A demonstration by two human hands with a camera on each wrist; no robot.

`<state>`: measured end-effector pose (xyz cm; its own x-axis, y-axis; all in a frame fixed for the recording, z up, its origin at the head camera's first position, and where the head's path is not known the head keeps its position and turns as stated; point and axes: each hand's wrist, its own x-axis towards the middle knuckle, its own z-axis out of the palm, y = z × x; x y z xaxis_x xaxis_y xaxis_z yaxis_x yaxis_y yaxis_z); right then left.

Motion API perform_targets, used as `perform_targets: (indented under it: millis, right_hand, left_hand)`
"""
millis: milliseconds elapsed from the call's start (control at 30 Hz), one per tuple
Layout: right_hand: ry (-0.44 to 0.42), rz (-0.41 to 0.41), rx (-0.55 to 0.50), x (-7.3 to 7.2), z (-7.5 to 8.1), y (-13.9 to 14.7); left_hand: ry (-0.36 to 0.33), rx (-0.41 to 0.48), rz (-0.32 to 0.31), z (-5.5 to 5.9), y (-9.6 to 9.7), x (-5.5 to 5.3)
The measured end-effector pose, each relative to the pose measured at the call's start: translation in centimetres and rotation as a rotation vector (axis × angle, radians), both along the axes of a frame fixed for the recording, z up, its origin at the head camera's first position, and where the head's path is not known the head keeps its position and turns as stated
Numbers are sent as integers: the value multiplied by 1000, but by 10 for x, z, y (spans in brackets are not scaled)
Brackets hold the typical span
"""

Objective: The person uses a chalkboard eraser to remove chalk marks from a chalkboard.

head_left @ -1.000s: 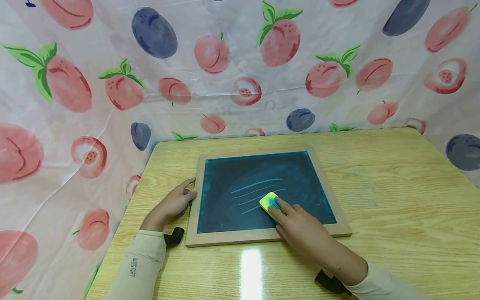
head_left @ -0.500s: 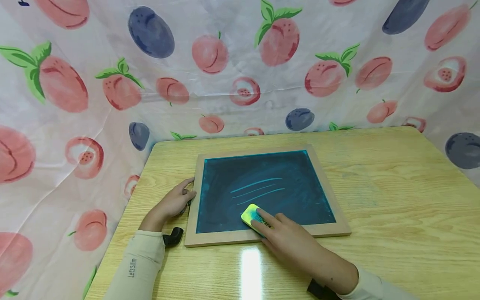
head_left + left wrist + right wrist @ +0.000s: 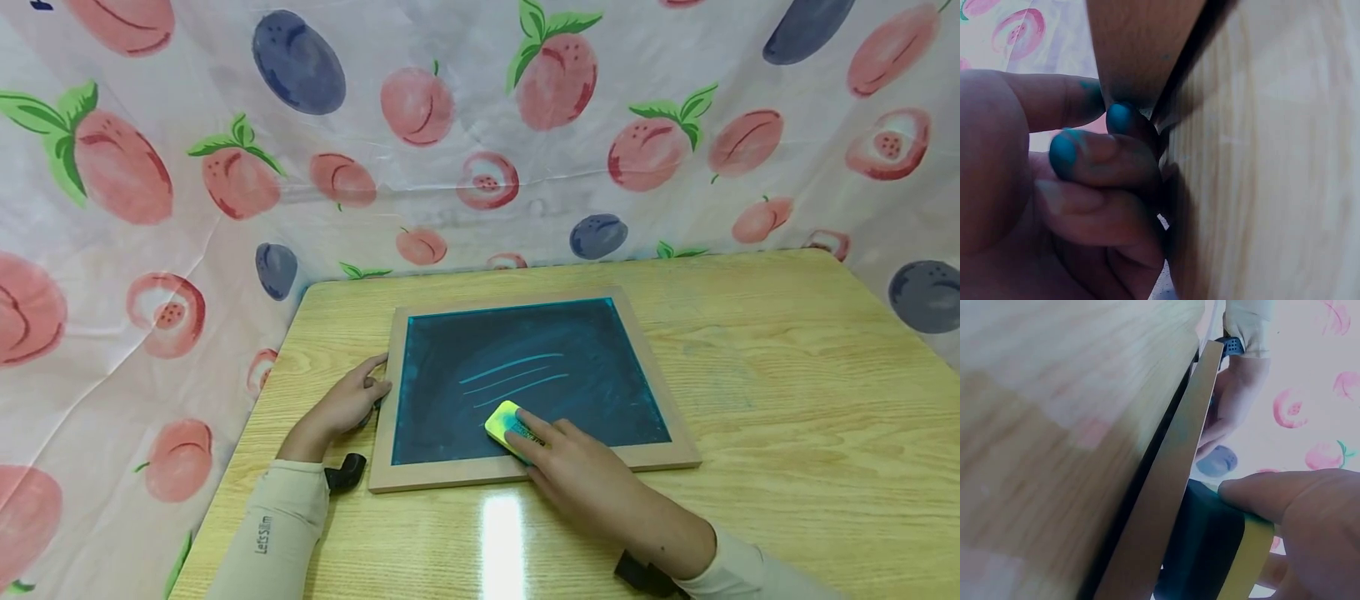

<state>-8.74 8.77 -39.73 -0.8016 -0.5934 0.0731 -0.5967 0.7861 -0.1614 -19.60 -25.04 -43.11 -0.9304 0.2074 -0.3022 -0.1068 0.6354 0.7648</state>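
A wood-framed chalkboard (image 3: pixel 442 442) lies on the table with three blue-green chalk lines (image 3: pixel 513 369) on its dark face. My right hand (image 3: pixel 592 475) grips a yellow chalkboard eraser (image 3: pixel 501 415) against the lower part of the board, just under the lines. Seen from the right wrist, the eraser (image 3: pixel 1210 544) shows a dark felt layer beneath its yellow back, and the thumb presses on its end. My left hand (image 3: pixel 347 404) holds the board's left edge. In the left wrist view, chalk-stained fingertips (image 3: pixel 1121 117) curl in at the wooden frame (image 3: pixel 1141 50).
The wood-grain table (image 3: pixel 787 400) extends right of the board. A fruit-print cloth (image 3: pixel 420 183) hangs behind and along the left side. Black wrist mounts (image 3: pixel 347 473) sit at both sleeves. Light glares off the table (image 3: pixel 502 542) in front of the board.
The right hand has slid the eraser left and down across the board, then slightly up. The lowest of the chalk lines has gone except a tiny stub. The left hand stays put.
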Motion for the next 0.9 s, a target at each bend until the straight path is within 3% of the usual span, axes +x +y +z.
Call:
perform_targets:
  millis: [200,500,900]
  right_hand:
    - [59,-58,-8,-6,0,8]
    - [183,-82,13,-18,3,27]
    - [187,-95,14,-23,3,35]
  left_hand:
    - [-3,5,-3,-1,-1,0]
    - [16,-10,-8,-1,0,2]
    - [22,-7,-7,0,0,3]
